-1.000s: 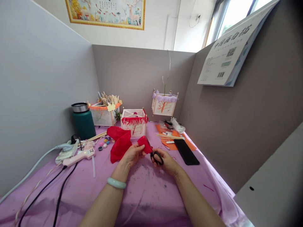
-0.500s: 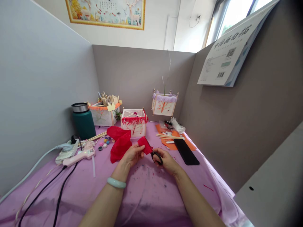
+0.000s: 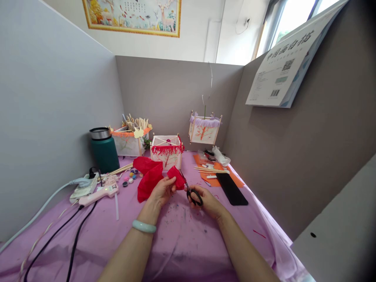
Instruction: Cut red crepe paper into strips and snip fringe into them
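Between thumb and fingers, my left hand [image 3: 163, 190] pinches a small piece of red fabric [image 3: 175, 177]. My right hand [image 3: 206, 201] grips black-handled scissors [image 3: 194, 197], its fingers around the loops. The scissor blades point up and away at the right edge of the red piece; whether they touch it I cannot tell. A larger crumpled red cloth [image 3: 149, 178] lies just left of my left hand. Behind both hands stands a white box lantern [image 3: 167, 156] with a red fringe and a painted tree.
At left are a green bottle [image 3: 104, 152], a pink glue gun [image 3: 98, 195] with cords, and a box of sticks [image 3: 129, 141]. A black phone [image 3: 231, 188] lies at right by orange sheets [image 3: 237, 180]. A purple-fringed lantern [image 3: 205, 129] hangs behind.
My left hand and the red piece have shifted slightly left. The scissors now sit a little apart from my left fingers, with their blades more visible and handles spread wider.
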{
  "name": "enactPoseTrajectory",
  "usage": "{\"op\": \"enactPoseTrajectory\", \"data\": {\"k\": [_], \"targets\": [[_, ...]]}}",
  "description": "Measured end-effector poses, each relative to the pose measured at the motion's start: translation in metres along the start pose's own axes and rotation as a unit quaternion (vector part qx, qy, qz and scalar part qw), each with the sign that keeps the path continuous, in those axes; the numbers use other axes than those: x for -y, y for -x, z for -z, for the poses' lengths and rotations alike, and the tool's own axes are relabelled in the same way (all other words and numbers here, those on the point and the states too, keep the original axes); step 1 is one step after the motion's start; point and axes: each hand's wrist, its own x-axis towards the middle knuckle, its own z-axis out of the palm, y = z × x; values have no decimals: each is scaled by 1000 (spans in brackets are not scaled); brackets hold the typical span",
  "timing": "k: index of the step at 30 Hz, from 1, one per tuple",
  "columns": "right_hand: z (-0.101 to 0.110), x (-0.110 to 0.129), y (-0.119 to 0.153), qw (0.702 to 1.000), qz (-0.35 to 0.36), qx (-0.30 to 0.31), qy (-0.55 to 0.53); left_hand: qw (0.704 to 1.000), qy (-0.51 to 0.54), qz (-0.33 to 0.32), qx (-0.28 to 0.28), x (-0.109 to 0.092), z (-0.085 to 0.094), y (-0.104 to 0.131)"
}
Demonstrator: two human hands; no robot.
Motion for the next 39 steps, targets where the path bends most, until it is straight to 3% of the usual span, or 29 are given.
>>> {"op": "enactPoseTrajectory", "data": {"k": [6, 13, 39], "targets": [[0, 0, 1, 999, 31, 3, -8, 995, 82, -19, -45, -2, 8, -4], [-1, 4, 5, 999, -15, 38, 6, 983, 162, -2, -83, -6, 16, -8], [-1, 1, 3, 999, -24, 38, 1, 987, 146, 0, -72, -5, 14, -7]]}}
